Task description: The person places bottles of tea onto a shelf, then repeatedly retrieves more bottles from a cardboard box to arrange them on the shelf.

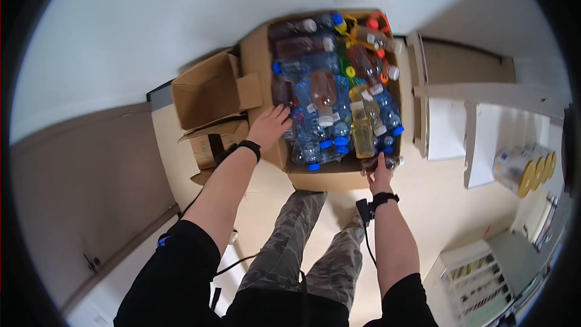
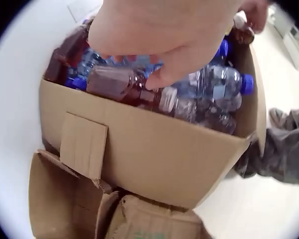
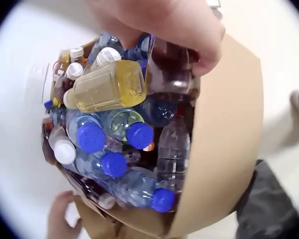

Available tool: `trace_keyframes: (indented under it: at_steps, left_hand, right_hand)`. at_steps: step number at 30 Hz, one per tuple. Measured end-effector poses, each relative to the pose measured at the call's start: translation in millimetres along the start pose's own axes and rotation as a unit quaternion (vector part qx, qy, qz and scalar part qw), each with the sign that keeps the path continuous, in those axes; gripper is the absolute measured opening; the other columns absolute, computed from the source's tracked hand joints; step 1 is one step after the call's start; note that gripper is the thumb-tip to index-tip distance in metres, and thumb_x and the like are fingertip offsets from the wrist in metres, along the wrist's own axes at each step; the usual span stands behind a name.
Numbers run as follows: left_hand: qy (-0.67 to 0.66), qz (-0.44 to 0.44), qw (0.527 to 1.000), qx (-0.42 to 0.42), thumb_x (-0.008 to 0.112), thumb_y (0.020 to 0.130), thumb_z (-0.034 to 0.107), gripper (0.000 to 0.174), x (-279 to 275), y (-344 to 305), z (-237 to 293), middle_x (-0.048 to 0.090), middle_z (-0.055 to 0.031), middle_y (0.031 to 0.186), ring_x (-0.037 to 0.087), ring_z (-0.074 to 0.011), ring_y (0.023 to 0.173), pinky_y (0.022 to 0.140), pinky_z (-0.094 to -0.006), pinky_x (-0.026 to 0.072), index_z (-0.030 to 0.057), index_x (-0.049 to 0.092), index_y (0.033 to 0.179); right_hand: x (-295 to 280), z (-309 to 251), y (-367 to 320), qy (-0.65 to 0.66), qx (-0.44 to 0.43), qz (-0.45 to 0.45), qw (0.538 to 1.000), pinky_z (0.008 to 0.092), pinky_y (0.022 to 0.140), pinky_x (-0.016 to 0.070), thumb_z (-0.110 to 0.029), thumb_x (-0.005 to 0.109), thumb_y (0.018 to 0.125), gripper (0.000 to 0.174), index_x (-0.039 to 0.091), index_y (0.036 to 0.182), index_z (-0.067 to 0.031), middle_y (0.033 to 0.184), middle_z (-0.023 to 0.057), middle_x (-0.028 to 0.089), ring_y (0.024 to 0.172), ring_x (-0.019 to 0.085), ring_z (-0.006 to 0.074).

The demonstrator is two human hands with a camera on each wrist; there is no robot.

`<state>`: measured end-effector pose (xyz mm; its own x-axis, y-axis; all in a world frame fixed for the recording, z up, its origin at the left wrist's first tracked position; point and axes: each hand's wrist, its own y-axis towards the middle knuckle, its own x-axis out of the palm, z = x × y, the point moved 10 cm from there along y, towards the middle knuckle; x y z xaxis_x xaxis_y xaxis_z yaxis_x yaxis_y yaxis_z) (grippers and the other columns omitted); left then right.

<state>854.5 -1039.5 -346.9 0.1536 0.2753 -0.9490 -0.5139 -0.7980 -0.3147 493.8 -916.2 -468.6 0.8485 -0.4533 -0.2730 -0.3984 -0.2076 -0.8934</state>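
A large cardboard box [image 1: 339,180] is heaped with plastic drink bottles, many with blue caps. At its left wall, my left hand [image 1: 271,126] rests over the bottles with fingers spread. In the left wrist view its thumb touches the neck of a brown drink bottle [image 2: 117,85] lying along the wall. My right hand [image 1: 381,177] grips a bottle of dark drink [image 3: 172,74] at the near right corner, beside the wall. Next to that bottle lies a bottle of yellow drink [image 3: 132,84]. Clear blue-capped bottles [image 3: 132,184] lie around them.
A smaller opened carton [image 1: 206,94] stands left of the box, with a flattened cardboard piece [image 1: 221,136] before it. White shelving [image 1: 448,127] and yellow-lidded cans [image 1: 521,169] are at the right. My legs [image 1: 284,236] stand close to the box's near side.
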Motion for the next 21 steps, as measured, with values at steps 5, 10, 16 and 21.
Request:
trace_keyframes:
  at_steps: [5, 10, 16, 21]
  left_hand:
    - [-0.064, 0.047, 0.996, 0.032, 0.058, 0.079, 0.007, 0.043, -4.5, 24.5, 5.6, 0.042, -0.0097, 0.141, 0.039, -0.0279, 0.133, 0.110, -0.0428, 0.0306, 0.0138, 0.054, 0.121]
    - [-0.139, 0.126, 0.982, 0.039, 0.061, 0.075, 0.001, 0.047, -47.8, 63.3, 14.3, 0.043, -0.0098, 0.138, 0.040, -0.0280, 0.131, 0.109, -0.0424, 0.0322, 0.0148, 0.056, 0.119]
    - [-0.185, 0.141, 0.971, 0.055, 0.062, 0.075, 0.002, 0.041, -82.8, 119.0, 12.4, 0.052, -0.0093, 0.124, 0.047, -0.0284, 0.123, 0.105, -0.0426, 0.0353, 0.0125, 0.059, 0.115]
    - [-0.102, 0.226, 0.963, -0.103, 0.067, 0.072, 0.007, 0.052, -105.5, 170.1, -35.3, 0.049, -0.0130, 0.129, 0.046, -0.0320, 0.124, 0.104, -0.0449, 0.0357, 0.0114, 0.055, 0.122]
  right_hand:
    - [-7.8, 15.9, 7.0, 0.005, 0.049, 0.061, 0.997, 0.0457, 0.076, 0.0525, -0.043, 0.077, 0.079, 0.058, 0.051, 0.119, -0.0105, 0.109, 0.0075, 0.057, 0.096, 0.055, 0.0210]
    - [5.0, -1.0, -17.6, -0.009, 0.000, -0.010, 1.000, 0.0435, 0.072, 0.0542, -0.029, 0.077, 0.078, 0.035, 0.059, 0.100, -0.0082, 0.094, 0.0065, 0.060, 0.076, 0.060, 0.0202]
    - [3.3, -1.5, -20.2, -0.005, -0.114, 0.023, 0.993, 0.0402, 0.075, 0.0536, -0.010, 0.083, 0.069, 0.076, 0.032, 0.126, -0.0047, 0.117, 0.0147, 0.053, 0.100, 0.059, 0.0252]
    - [5.8, -11.0, -46.3, 0.025, -0.087, 0.034, 0.995, 0.0364, 0.095, 0.0461, -0.012, 0.084, 0.067, 0.080, 0.032, 0.126, 0.0010, 0.123, 0.0162, 0.049, 0.110, 0.054, 0.0249]
